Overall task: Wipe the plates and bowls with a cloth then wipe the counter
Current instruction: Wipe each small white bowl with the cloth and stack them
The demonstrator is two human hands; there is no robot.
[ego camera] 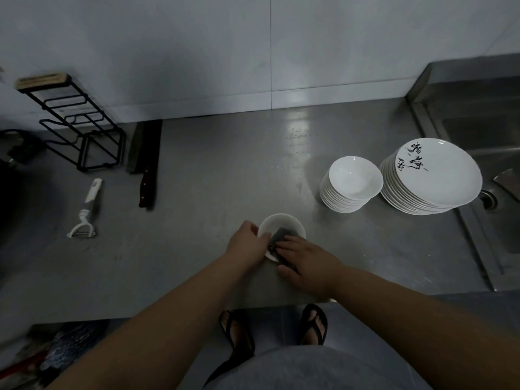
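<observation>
A small white bowl (278,222) sits near the front edge of the steel counter (213,170). My left hand (247,243) grips its left rim, thumb over the edge. My right hand (306,263) presses a dark grey cloth (278,237) into the bowl, fingers laid over the cloth and thumb curled under it at the near side. To the right stand a stack of white bowls (351,184) and a stack of white plates (433,178), the top plate marked with black brush characters.
A cleaver (145,161) and a white peeler (85,212) lie on the counter's left part, near a black wire rack (76,122). A sink (489,142) lies at the right, just past the plates. The tiled wall runs along the back.
</observation>
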